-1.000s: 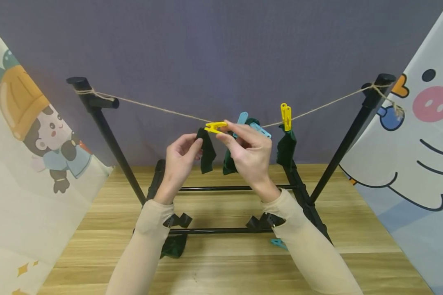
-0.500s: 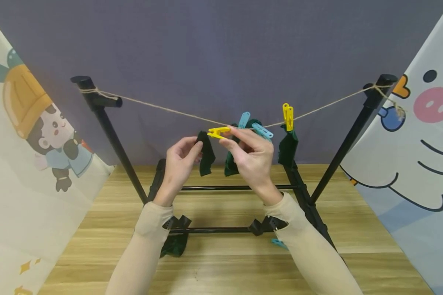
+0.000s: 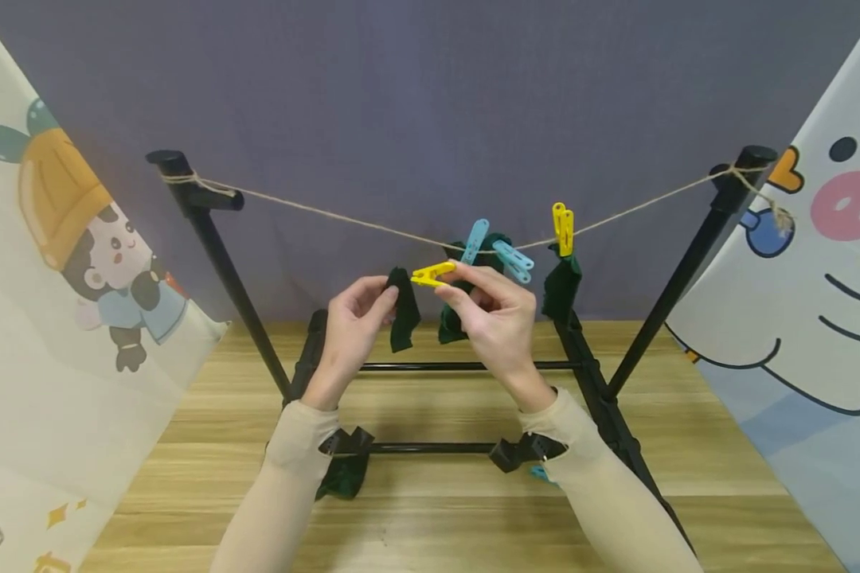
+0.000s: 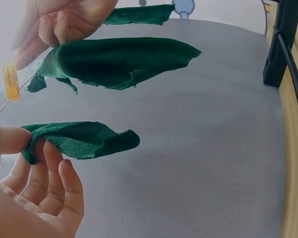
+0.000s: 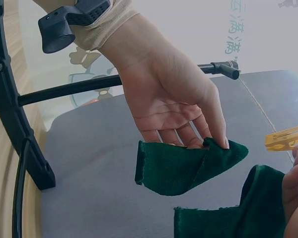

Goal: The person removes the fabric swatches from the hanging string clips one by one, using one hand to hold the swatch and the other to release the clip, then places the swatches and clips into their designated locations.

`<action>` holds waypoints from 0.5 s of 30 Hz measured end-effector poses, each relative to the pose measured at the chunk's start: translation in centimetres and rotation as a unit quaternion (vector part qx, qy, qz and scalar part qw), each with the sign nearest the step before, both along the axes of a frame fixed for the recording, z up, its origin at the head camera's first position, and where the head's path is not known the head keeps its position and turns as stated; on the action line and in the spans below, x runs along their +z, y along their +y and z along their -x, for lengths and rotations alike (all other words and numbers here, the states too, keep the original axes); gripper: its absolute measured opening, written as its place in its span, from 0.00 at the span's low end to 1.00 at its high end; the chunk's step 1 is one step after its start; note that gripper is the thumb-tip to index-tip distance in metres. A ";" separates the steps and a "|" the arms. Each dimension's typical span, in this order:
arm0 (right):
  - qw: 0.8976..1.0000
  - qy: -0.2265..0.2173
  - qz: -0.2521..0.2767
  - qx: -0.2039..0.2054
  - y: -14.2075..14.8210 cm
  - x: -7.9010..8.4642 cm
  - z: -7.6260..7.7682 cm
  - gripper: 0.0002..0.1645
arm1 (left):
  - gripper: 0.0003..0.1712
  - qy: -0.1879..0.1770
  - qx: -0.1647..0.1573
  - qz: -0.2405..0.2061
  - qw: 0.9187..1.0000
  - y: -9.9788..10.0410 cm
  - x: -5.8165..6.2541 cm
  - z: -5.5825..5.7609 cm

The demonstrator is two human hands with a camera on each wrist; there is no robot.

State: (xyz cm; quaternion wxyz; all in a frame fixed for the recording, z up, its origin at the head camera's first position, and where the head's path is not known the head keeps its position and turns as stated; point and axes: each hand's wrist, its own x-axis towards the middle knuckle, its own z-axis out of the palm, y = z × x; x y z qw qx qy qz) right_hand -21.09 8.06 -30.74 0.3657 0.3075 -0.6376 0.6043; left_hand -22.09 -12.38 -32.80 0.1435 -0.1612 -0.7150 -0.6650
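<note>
My left hand pinches the upper end of a dark green cloth piece, which hangs down below the string. In the right wrist view the thumb presses that green cloth against the fingers. Just right of it, my right hand pinches a yellow clothespin by its handle ends, its nose pointing left at the cloth's top. The string runs behind and above both hands. Beyond the right hand, two blue clothespins hold another green cloth on the string, partly hidden by that hand.
Farther right, a yellow clothespin holds a green cloth on the string. Black frame posts carry the string at both sides. On the wooden table lie a green cloth and a blue clothespin, partly covered by the sleeves.
The yellow clothespin in my right hand has come down and slightly right, away from the string. My left hand has lowered a little with its cloth, and the cloth has left the clothespin's nose.
</note>
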 end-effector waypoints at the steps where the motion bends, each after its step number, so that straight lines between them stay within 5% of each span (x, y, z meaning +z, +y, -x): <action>1: 1.000 -0.003 -0.001 0.000 0.1 -0.1 0.0 0.20 | 0.14 0.000 -0.001 0.001 1.000 0.0 -0.1 -0.1; 15: 0.999 -0.038 0.000 0.001 0.9 -1.5 -0.3 0.19 | 0.14 -0.009 -0.012 -0.004 1.000 -0.2 -1.0 -0.2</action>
